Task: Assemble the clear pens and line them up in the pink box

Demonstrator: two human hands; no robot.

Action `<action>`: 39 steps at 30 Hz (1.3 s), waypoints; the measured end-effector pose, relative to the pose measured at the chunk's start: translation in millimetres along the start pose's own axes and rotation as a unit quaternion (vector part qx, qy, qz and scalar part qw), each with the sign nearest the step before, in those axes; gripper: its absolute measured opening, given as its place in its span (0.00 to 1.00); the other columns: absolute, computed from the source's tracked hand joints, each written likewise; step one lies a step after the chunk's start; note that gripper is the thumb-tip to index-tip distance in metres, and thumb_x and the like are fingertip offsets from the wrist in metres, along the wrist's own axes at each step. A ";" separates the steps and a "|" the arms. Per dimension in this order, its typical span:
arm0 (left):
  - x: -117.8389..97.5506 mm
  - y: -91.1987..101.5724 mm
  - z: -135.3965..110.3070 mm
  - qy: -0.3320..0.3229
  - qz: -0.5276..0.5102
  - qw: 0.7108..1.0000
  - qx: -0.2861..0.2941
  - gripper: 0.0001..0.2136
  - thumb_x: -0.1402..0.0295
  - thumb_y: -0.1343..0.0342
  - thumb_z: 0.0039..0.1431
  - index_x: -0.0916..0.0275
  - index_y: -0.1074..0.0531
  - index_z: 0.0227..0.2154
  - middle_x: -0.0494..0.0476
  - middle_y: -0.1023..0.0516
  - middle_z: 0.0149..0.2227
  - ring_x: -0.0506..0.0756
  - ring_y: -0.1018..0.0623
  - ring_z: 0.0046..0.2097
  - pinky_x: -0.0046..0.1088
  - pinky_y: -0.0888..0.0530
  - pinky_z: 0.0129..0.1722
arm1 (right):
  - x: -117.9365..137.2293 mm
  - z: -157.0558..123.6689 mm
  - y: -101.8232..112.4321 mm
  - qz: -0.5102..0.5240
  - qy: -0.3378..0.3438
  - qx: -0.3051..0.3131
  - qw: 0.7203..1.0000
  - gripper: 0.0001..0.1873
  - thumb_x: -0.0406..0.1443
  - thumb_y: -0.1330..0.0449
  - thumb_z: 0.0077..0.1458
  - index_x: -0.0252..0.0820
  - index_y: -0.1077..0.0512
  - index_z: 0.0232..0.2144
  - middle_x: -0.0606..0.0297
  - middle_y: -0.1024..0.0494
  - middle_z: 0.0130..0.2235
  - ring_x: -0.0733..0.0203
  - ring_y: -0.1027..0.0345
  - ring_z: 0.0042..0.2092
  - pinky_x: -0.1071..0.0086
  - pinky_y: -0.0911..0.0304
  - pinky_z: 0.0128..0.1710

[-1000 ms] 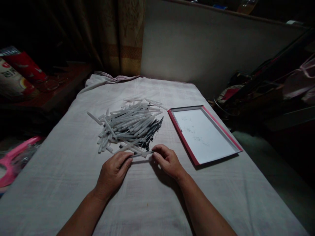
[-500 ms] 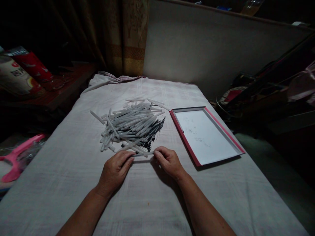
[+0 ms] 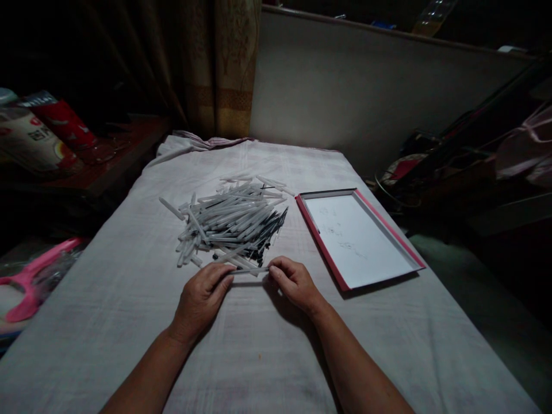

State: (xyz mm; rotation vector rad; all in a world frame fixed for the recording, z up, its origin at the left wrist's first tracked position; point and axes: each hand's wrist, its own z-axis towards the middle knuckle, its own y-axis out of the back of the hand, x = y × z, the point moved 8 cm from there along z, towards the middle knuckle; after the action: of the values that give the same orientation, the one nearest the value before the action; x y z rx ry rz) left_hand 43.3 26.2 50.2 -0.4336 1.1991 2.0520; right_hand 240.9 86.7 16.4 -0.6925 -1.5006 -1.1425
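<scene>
Between my two hands a thin, pale pen [image 3: 250, 271] lies almost level, just above the cloth. My left hand [image 3: 202, 296] pinches its left end between thumb and fingers. The right end is gripped the same way by my right hand [image 3: 295, 283]. Directly beyond the hands spreads a heap of translucent white pen barrels [image 3: 230, 215]. Dark-tipped pen parts [image 3: 271, 230] stick out along the heap's right side. The fingertips hide both ends of the pen.
Right of the heap lies a shallow red-edged box lid [image 3: 321, 253] with a white inside bearing faint marks. A whitish checked cloth [image 3: 259, 368] covers the table. A pink plastic handle [image 3: 32, 276] is at the left edge, and packages [image 3: 41, 141] stand on a side table.
The view has shifted slightly. Both hands keep their hold on the pen in nearly the same place, and the heap looks unchanged.
</scene>
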 end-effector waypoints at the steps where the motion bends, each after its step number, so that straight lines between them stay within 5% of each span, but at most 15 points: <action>1: 0.0 0.2 0.0 -0.001 0.000 1.000 -0.001 0.08 0.67 0.45 0.65 0.58 0.22 0.42 0.56 0.17 0.38 0.53 0.18 0.40 0.28 0.22 0.41 | 1.3 0.0 1.2 -0.011 0.005 -0.008 1.000 0.14 0.44 0.44 0.59 0.42 0.29 0.28 0.69 0.29 0.23 0.65 0.36 0.26 0.73 0.41 0.27; 5: 0.9 0.9 0.2 -0.002 0.003 1.000 -0.006 0.08 0.67 0.45 0.65 0.58 0.22 0.42 0.55 0.17 0.38 0.53 0.18 0.39 0.27 0.22 0.41 | 1.9 0.0 1.9 -0.046 0.010 -0.029 0.998 0.16 0.44 0.45 0.60 0.42 0.30 0.24 0.69 0.30 0.22 0.64 0.36 0.26 0.73 0.41 0.28; 11: -1.5 -0.9 0.2 -0.011 0.009 1.000 -0.005 0.08 0.67 0.45 0.65 0.59 0.23 0.42 0.56 0.17 0.38 0.53 0.18 0.40 0.28 0.22 0.42 | -1.0 -0.4 -5.0 -0.010 0.001 -0.006 1.000 0.12 0.42 0.45 0.61 0.41 0.26 0.34 0.66 0.24 0.28 0.64 0.32 0.28 0.73 0.37 0.29; 17: -4.3 8.5 4.0 -0.019 0.048 0.999 -0.014 0.09 0.64 0.45 0.65 0.57 0.23 0.44 0.57 0.18 0.41 0.56 0.19 0.43 0.32 0.24 0.46 | 0.5 0.6 0.2 0.015 -0.007 -0.033 0.999 0.13 0.44 0.42 0.58 0.42 0.27 0.28 0.68 0.26 0.24 0.65 0.34 0.26 0.73 0.39 0.26; 22: 28.3 57.5 13.5 0.068 0.199 0.970 -0.119 0.11 0.60 0.47 0.66 0.58 0.24 0.40 0.60 0.21 0.41 0.61 0.22 0.45 0.39 0.27 0.49 | -7.5 3.8 10.9 0.119 -0.053 -0.087 0.988 0.18 0.51 0.39 0.53 0.42 0.29 0.27 0.68 0.26 0.21 0.65 0.35 0.22 0.71 0.38 0.25; 29: 67.6 59.4 17.7 0.137 0.365 0.921 -0.015 0.16 0.55 0.47 0.61 0.63 0.24 0.39 0.66 0.24 0.40 0.66 0.25 0.42 0.43 0.29 0.44 | -15.5 4.8 12.1 0.173 -0.087 -0.101 0.976 0.20 0.52 0.36 0.49 0.41 0.29 0.27 0.68 0.25 0.23 0.67 0.35 0.22 0.73 0.39 0.23; 35: 72.3 63.4 17.4 0.162 0.310 0.936 -0.032 0.15 0.56 0.49 0.60 0.61 0.24 0.34 0.65 0.23 0.39 0.65 0.24 0.41 0.42 0.28 0.44 | -18.1 4.5 12.0 0.191 -0.100 -0.102 0.971 0.20 0.51 0.34 0.46 0.41 0.29 0.28 0.67 0.24 0.23 0.67 0.35 0.22 0.73 0.40 0.23; 39: 69.4 75.4 9.0 0.237 0.142 0.956 -0.098 0.15 0.52 0.46 0.57 0.57 0.25 0.34 0.59 0.21 0.39 0.59 0.23 0.36 0.36 0.27 0.38 | -15.3 3.8 13.3 0.228 -0.120 -0.104 0.961 0.20 0.50 0.32 0.42 0.41 0.28 0.28 0.68 0.24 0.23 0.68 0.36 0.21 0.74 0.41 0.21</action>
State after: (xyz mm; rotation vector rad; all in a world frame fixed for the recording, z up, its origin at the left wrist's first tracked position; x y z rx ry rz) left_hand -58.3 38.2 60.0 -0.9385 1.4000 2.4101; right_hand 255.0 97.4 5.8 -1.2876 -1.3287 -0.8865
